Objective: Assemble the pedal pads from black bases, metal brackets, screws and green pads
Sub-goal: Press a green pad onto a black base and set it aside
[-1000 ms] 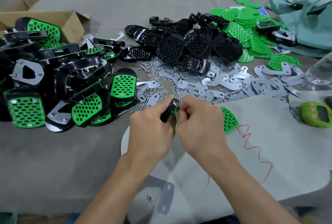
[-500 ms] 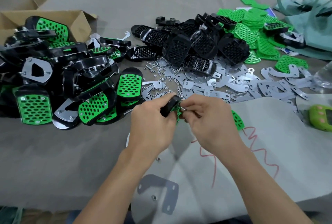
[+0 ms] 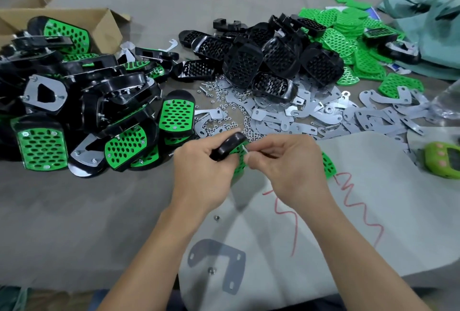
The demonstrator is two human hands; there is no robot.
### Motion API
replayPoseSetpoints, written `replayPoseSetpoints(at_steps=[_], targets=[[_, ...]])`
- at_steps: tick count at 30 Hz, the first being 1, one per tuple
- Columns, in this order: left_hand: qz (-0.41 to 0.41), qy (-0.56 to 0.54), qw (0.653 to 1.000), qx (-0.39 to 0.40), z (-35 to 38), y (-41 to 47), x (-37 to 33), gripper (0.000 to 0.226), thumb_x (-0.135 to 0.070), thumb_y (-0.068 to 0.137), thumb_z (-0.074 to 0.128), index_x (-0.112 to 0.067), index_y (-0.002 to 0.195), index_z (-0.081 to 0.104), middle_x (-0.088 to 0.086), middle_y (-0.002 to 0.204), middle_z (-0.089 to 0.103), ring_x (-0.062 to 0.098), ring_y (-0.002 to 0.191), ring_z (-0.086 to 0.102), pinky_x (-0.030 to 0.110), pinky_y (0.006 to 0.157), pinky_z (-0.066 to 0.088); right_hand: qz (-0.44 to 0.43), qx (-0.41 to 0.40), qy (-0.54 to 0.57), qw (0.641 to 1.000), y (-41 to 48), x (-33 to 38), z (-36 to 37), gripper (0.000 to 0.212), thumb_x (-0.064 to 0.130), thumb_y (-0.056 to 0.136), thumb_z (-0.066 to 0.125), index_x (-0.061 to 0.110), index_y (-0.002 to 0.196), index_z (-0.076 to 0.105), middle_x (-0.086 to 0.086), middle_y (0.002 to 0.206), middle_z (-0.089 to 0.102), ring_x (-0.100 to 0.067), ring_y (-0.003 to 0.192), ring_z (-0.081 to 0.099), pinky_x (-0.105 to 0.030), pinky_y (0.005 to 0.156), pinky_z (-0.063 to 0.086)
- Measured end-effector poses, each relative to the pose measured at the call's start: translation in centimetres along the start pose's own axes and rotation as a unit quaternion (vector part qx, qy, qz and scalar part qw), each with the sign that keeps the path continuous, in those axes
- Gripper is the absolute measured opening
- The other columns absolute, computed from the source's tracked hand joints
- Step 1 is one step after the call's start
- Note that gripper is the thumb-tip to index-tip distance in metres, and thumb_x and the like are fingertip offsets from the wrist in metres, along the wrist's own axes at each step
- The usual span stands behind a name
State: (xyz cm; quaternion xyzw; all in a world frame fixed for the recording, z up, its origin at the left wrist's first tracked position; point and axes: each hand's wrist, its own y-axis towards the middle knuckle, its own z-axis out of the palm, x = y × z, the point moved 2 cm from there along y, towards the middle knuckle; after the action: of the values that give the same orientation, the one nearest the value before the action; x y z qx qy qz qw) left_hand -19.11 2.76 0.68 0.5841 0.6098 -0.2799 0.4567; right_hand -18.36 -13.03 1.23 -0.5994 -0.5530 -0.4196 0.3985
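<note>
My left hand (image 3: 202,176) grips a black base (image 3: 227,146) with a green pad (image 3: 237,161) on it, held on edge above the table's middle. My right hand (image 3: 288,168) pinches a small screw (image 3: 245,149) against the pad's face. A second green pad (image 3: 328,166) lies partly hidden behind my right hand. A loose metal bracket (image 3: 219,259) and two nuts lie on the pale sheet (image 3: 348,223) near me. Loose black bases (image 3: 263,61), green pads (image 3: 348,36), flat brackets (image 3: 323,116) and small nuts (image 3: 224,111) are heaped beyond my hands.
A big pile of finished pedal pads (image 3: 82,101) fills the left side in front of an open cardboard box (image 3: 74,19). A green timer (image 3: 443,161) sits at the right edge. A clear plastic bottle (image 3: 448,101) and teal bags (image 3: 428,24) stand at the far right.
My right hand has drawn back slightly from the base and now pinches a screw at the pad's face. The view has shifted; my left hand keeps its hold.
</note>
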Motion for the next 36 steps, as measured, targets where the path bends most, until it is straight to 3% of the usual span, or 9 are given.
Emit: replayPoseSetpoints(at_steps=[4, 7, 12, 15, 20, 27, 30, 34, 36], targets=[[-0.031, -0.066, 0.996, 0.053, -0.7, 1.0, 1.0, 0.054, -0.007, 0.067, 0.072, -0.045, 0.104, 0.078, -0.018, 0.091, 0.078, 0.006, 0.087, 0.072, 0.038, 0.085, 0.061, -0.029, 0.092, -0.056, 0.994, 0.8, -0.8, -0.4, 0.058, 0.037, 0.068, 0.09, 0.035, 0.122, 0.068, 0.018, 0.116, 0.072, 0.005, 0.109, 0.064, -0.024, 0.098, 0.049], [-0.018, -0.093, 0.99, 0.108, -0.9, 1.2, 1.2, 0.049, -0.001, 0.07, 0.068, -0.033, 0.105, 0.08, -0.008, 0.096, 0.079, 0.016, 0.096, 0.075, 0.044, 0.091, 0.059, -0.037, 0.176, -0.035, 0.983, 0.7, -1.0, 0.5, 0.041, 0.045, 0.078, 0.077, 0.024, 0.112, 0.071, 0.006, 0.099, 0.076, -0.013, 0.094, 0.07, -0.04, 0.088, 0.054], [0.005, -0.113, 0.973, 0.201, -1.7, 1.3, 1.2, 0.046, -0.021, 0.068, 0.069, -0.031, 0.113, 0.076, -0.004, 0.113, 0.075, 0.017, 0.106, 0.071, 0.031, 0.093, 0.055, -0.075, 0.144, -0.01, 0.987, 0.2, -1.6, 0.9, 0.033, 0.05, 0.077, 0.076, 0.021, 0.091, 0.072, 0.004, 0.078, 0.072, -0.021, 0.074, 0.066, -0.045, 0.071, 0.054], [0.015, -0.1, 0.964, 0.244, -2.2, 1.5, 1.0, 0.044, -0.03, 0.074, 0.081, -0.032, 0.117, 0.073, -0.007, 0.112, 0.075, 0.013, 0.105, 0.071, 0.027, 0.092, 0.056, -0.078, 0.119, -0.006, 0.99, -0.3, -1.8, 1.2, 0.032, 0.047, 0.079, 0.076, 0.018, 0.091, 0.073, -0.001, 0.081, 0.074, -0.026, 0.08, 0.07, -0.048, 0.074, 0.055], [0.033, -0.027, 0.974, 0.221, -2.0, 1.4, 0.4, 0.046, -0.039, 0.075, 0.085, -0.04, 0.118, 0.07, -0.015, 0.109, 0.076, 0.007, 0.103, 0.071, 0.039, 0.097, 0.055, -0.083, 0.097, -0.004, 0.992, -0.4, -2.3, 1.1, 0.026, 0.038, 0.089, 0.074, 0.012, 0.094, 0.073, -0.012, 0.084, 0.073, -0.035, 0.086, 0.067, -0.052, 0.077, 0.052], [0.028, 0.002, 0.975, 0.221, -1.8, 1.5, -0.4, 0.043, -0.042, 0.077, 0.081, -0.038, 0.12, 0.071, -0.018, 0.107, 0.075, 0.004, 0.103, 0.07, 0.039, 0.097, 0.055, -0.053, 0.114, 0.005, 0.992, -0.5, -2.3, 0.9, 0.051, 0.06, 0.082, 0.066, 0.014, 0.102, 0.072, -0.01, 0.094, 0.075, -0.033, 0.094, 0.069, -0.053, 0.083, 0.053], [0.01, -0.032, 0.968, 0.247, -2.1, 1.6, -0.2, 0.042, -0.033, 0.082, 0.078, -0.032, 0.124, 0.072, -0.013, 0.112, 0.076, 0.01, 0.108, 0.07, 0.045, 0.101, 0.053, -0.027, 0.13, 0.042, 0.99, -0.6, -2.5, 0.6, 0.042, 0.055, 0.077, 0.076, 0.026, 0.107, 0.073, 0.005, 0.097, 0.077, -0.018, 0.095, 0.073, -0.044, 0.085, 0.058], [0.008, -0.047, 0.974, 0.222, -2.1, 1.3, 0.0, 0.037, -0.025, 0.081, 0.074, -0.034, 0.117, 0.075, -0.013, 0.107, 0.077, 0.009, 0.103, 0.072, 0.043, 0.098, 0.055, -0.03, 0.104, 0.044, 0.993, -1.3, -2.0, 0.1, 0.032, 0.034, 0.074, 0.088, 0.04, 0.101, 0.072, 0.019, 0.095, 0.076, 0.002, 0.088, 0.071, -0.005, 0.056, 0.047], [0.008, -0.038, 0.98, 0.198, -2.0, 1.2, 0.1, 0.035, -0.022, 0.079, 0.072, -0.04, 0.109, 0.075, -0.016, 0.104, 0.077, 0.007, 0.101, 0.072, 0.041, 0.096, 0.056, -0.017, 0.014, -0.009, 1.0, -1.8, -1.7, -0.2, 0.034, 0.035, 0.068, 0.092, 0.045, 0.091, 0.07, 0.025, 0.092, 0.073, 0.007, 0.09, 0.067, -0.008, 0.07, 0.049]])
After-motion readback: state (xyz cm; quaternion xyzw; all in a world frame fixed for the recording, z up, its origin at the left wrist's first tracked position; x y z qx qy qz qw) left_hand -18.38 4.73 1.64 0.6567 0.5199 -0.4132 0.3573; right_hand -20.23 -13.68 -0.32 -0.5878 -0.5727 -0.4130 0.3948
